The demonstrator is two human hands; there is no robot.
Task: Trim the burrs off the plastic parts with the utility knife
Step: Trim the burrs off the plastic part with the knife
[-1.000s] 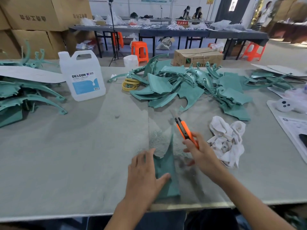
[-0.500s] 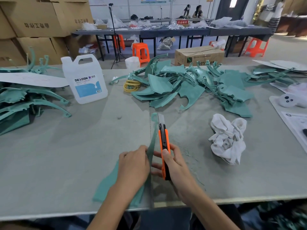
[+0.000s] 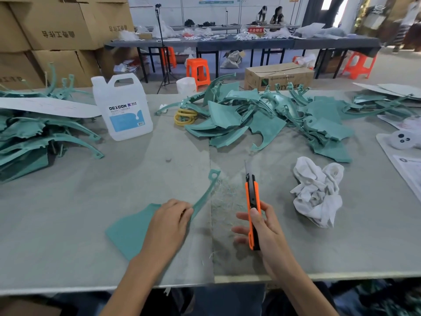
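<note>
Covering plastic part (image 3: 127, 231) midway, left hand (image 3: 169, 222)

Teal plastic part (image 3: 127, 231); orange-black utility knife (image 3: 252, 206); white rag (image 3: 317, 190)

The right hand (image 3: 266, 226) grips the orange utility knife (image 3: 252, 206), blade pointing away. Left of the knife the left hand (image 3: 169, 221) holds a teal plastic part (image 3: 129, 229) on the table (image 3: 68, 224); right of the knife lies a white rag (image 3: 317, 192), beyond the knife a heap of teal parts (image 3: 273, 119)

I am watching through one head-worn camera. It is facing forward and down, hanging close over the table (image 3: 68, 224).
</note>
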